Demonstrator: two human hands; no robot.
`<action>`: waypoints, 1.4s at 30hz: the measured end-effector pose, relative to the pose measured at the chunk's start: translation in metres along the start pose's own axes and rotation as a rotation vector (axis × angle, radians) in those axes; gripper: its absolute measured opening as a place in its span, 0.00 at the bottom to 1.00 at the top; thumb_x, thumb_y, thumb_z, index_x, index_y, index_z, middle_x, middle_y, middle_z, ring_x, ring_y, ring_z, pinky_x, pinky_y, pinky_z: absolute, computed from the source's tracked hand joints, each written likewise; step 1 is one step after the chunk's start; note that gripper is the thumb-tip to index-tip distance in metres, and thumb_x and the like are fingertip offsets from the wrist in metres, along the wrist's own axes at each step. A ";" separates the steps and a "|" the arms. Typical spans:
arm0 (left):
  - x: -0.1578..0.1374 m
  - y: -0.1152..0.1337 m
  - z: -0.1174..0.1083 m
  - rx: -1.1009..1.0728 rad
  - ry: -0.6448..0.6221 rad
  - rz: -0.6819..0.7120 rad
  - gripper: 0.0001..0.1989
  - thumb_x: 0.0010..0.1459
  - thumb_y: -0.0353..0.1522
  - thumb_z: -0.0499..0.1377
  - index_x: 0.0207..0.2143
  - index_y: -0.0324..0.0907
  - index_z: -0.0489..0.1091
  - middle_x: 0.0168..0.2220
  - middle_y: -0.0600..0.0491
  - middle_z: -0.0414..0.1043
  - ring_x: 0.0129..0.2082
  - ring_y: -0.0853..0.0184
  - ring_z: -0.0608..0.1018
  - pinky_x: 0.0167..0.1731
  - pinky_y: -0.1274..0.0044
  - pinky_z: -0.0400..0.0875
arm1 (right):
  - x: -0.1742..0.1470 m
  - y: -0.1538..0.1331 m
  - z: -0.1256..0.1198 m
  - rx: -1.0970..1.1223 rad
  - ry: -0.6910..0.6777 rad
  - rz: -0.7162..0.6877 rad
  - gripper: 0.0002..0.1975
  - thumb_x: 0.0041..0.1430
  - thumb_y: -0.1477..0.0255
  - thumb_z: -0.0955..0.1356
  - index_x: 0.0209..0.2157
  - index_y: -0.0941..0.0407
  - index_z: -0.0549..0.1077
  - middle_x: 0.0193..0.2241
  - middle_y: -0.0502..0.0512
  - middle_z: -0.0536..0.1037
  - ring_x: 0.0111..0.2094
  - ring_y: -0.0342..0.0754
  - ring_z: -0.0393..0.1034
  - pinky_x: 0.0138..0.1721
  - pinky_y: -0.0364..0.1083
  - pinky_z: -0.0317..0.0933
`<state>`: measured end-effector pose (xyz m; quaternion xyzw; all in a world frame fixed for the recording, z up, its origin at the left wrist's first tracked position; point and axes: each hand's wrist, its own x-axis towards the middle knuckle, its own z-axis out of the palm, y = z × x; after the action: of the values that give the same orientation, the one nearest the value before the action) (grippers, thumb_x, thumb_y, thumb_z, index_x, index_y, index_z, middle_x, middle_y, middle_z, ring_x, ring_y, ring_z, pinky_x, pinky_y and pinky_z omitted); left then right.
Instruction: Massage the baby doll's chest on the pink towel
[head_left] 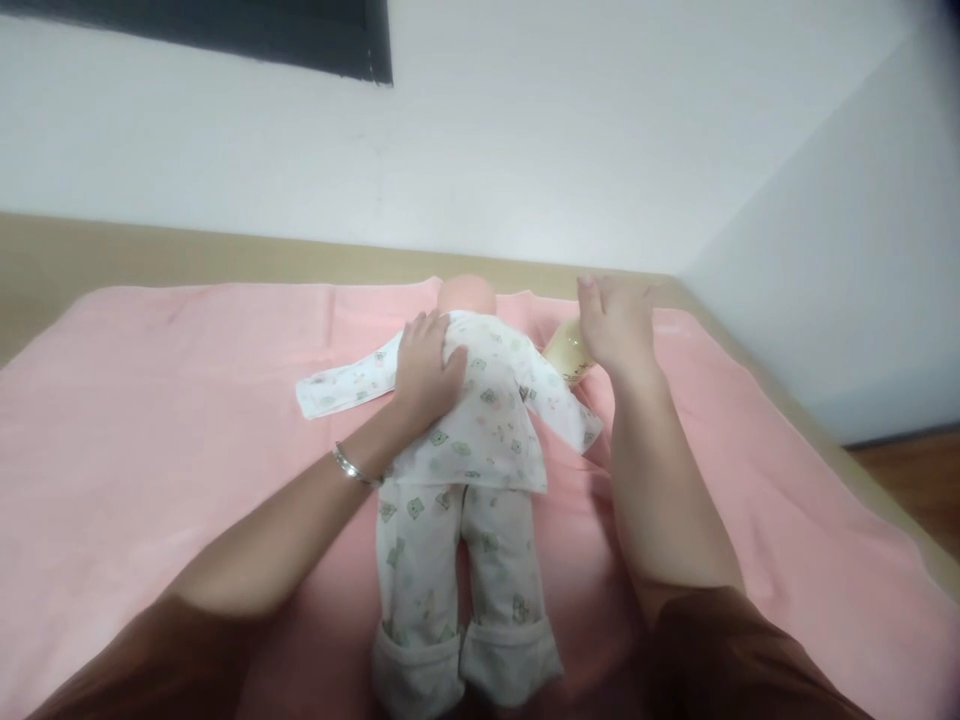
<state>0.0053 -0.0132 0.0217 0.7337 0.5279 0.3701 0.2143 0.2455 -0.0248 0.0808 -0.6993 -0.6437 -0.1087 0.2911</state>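
Observation:
A baby doll in a white long-sleeved top (499, 400) with small green and pink prints lies stretched out on a pink blanket (225, 400). Its rounded head (466, 294) shows at the far end, with no face in view. My left hand (431, 365) rests flat on the upper left of the top, thumb spread from the fingers. Matching trousers (499, 570) with turned-up cuffs cover the legs. At the right, my right hand (619, 320) is raised beside a yellowish, shiny container (568, 352) with dark markings. Blur hides its fingers' grip, and whether it holds the container is unclear.
The blanket covers a tan surface (187, 250) that meets a white wall (525, 150). A dark panel (300, 35) is on the wall at upper left. Brown floor (915, 470) shows beyond the right edge. Both doll sleeves stick out sideways.

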 end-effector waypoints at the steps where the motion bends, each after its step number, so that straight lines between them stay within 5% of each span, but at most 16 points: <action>1: -0.002 0.007 -0.003 -0.083 -0.041 0.017 0.28 0.62 0.38 0.51 0.62 0.39 0.65 0.68 0.46 0.61 0.70 0.54 0.61 0.72 0.57 0.51 | 0.001 0.000 0.000 0.012 -0.016 0.025 0.32 0.73 0.60 0.46 0.37 0.58 0.74 0.41 0.65 0.80 0.59 0.63 0.68 0.66 0.76 0.37; 4: -0.003 0.037 -0.010 -0.509 -0.244 0.014 0.25 0.67 0.40 0.44 0.59 0.40 0.68 0.64 0.49 0.67 0.66 0.60 0.68 0.69 0.63 0.62 | 0.004 -0.004 -0.002 0.033 -0.059 0.095 0.26 0.72 0.65 0.49 0.37 0.57 0.73 0.45 0.64 0.79 0.59 0.60 0.69 0.68 0.74 0.32; 8: 0.004 0.079 -0.011 -1.011 -0.499 -0.302 0.33 0.71 0.42 0.30 0.63 0.38 0.64 0.64 0.45 0.67 0.64 0.61 0.71 0.64 0.67 0.69 | 0.007 -0.012 -0.003 0.011 -0.067 0.134 0.23 0.68 0.71 0.51 0.37 0.57 0.74 0.45 0.62 0.80 0.56 0.59 0.71 0.68 0.74 0.30; 15: 0.028 0.109 0.018 -1.753 -0.580 -0.712 0.38 0.68 0.45 0.44 0.70 0.26 0.49 0.66 0.32 0.61 0.67 0.57 0.67 0.62 0.71 0.69 | 0.009 -0.016 -0.001 -0.009 -0.045 0.174 0.21 0.64 0.74 0.52 0.34 0.57 0.75 0.46 0.60 0.80 0.56 0.57 0.70 0.69 0.73 0.29; 21: 0.040 0.116 0.022 -1.805 -0.573 -0.739 0.34 0.68 0.45 0.45 0.67 0.30 0.57 0.60 0.33 0.69 0.61 0.55 0.74 0.56 0.68 0.75 | 0.009 -0.016 0.000 -0.032 -0.072 0.186 0.21 0.64 0.74 0.53 0.32 0.56 0.76 0.46 0.60 0.81 0.56 0.56 0.71 0.69 0.73 0.31; 27: 0.038 0.123 0.028 -1.816 -0.545 -0.741 0.27 0.69 0.42 0.44 0.61 0.35 0.65 0.55 0.37 0.74 0.55 0.57 0.79 0.49 0.71 0.78 | 0.007 -0.017 -0.001 -0.024 -0.051 0.187 0.23 0.65 0.72 0.53 0.45 0.58 0.77 0.58 0.62 0.75 0.66 0.57 0.61 0.70 0.71 0.30; 33: 0.038 0.115 0.030 -1.857 -0.556 -0.745 0.29 0.69 0.43 0.45 0.64 0.35 0.60 0.57 0.36 0.72 0.55 0.56 0.79 0.48 0.69 0.79 | 0.006 -0.014 0.001 -0.009 -0.076 0.194 0.25 0.65 0.71 0.53 0.50 0.58 0.75 0.63 0.62 0.70 0.68 0.55 0.58 0.70 0.71 0.29; 37: 0.031 0.112 0.007 -1.774 -0.536 -0.777 0.32 0.69 0.43 0.46 0.66 0.31 0.57 0.62 0.34 0.67 0.64 0.57 0.72 0.55 0.72 0.75 | 0.007 -0.012 0.003 0.021 -0.067 0.204 0.27 0.65 0.71 0.52 0.54 0.58 0.74 0.64 0.61 0.68 0.69 0.54 0.56 0.70 0.72 0.26; 42: 0.016 0.111 -0.058 -1.704 -0.496 -0.867 0.29 0.68 0.36 0.45 0.68 0.35 0.55 0.65 0.37 0.64 0.66 0.57 0.68 0.62 0.69 0.70 | 0.006 -0.011 0.004 0.058 -0.067 0.233 0.28 0.64 0.70 0.52 0.59 0.60 0.70 0.66 0.63 0.65 0.69 0.57 0.56 0.70 0.71 0.29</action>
<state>0.0314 -0.0419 0.1418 0.1338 0.2481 0.3516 0.8927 0.2351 -0.0180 0.0838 -0.7640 -0.5702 -0.0321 0.3002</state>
